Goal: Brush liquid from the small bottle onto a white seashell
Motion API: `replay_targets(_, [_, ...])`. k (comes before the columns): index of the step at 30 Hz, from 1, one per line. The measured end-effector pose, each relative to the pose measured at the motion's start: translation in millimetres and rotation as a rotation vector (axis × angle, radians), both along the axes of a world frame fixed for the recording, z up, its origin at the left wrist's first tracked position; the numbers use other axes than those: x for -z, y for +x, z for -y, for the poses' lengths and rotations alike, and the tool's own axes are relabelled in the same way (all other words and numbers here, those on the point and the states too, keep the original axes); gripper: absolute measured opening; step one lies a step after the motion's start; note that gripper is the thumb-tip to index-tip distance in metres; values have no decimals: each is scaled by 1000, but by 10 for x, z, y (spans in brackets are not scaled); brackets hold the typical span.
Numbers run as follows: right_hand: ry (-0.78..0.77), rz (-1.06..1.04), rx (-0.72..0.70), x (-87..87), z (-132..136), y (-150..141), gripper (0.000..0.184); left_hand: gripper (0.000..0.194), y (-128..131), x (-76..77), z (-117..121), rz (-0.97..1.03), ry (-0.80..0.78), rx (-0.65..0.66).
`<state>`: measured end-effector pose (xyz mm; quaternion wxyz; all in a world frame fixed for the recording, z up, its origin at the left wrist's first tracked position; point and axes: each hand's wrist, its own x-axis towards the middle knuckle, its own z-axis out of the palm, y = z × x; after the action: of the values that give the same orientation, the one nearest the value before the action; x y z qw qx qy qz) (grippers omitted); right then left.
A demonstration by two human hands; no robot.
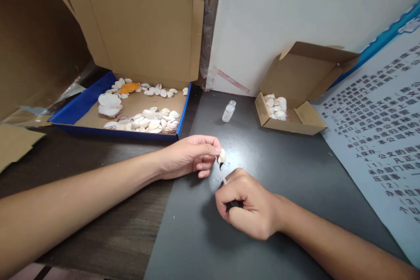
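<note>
In the middle of the view my left hand (193, 157) pinches a small white seashell (222, 155) between thumb and forefinger, held above the grey mat. My right hand (247, 203) is closed around the black top of a dropper (223, 178), whose thin clear stem points up toward the shell. A dark spot shows at the shell's lower edge, where I cannot tell whether the stem touches it. Beyond both hands stands a small uncapped glass bottle (229, 111), whitish in its lower part. Small pale bits lie on the mat under the shell.
An open blue-edged cardboard box (120, 131) at the left holds many shells and an orange piece (130, 88). To the right, a small open cardboard box (292, 127) contains white shells. A printed sheet (383, 140) lies at the far right; a white wall rises behind the grey mat (187, 236).
</note>
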<state>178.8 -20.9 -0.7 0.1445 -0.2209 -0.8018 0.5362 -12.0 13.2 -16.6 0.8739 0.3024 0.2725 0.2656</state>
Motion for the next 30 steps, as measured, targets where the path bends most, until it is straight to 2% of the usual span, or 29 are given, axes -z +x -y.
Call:
replay_targets(6, [56,-108,31,16,23,-18,8,20,7,-6,3,-9,17,3])
replay_targets(19, [40,-40,82,5,14,-24,16,16,-5,0,-6,-5,20,1])
replay_targets(30, [11,-29,96,9,10,-10,18,16,-40,4,-24,35,-48,-38])
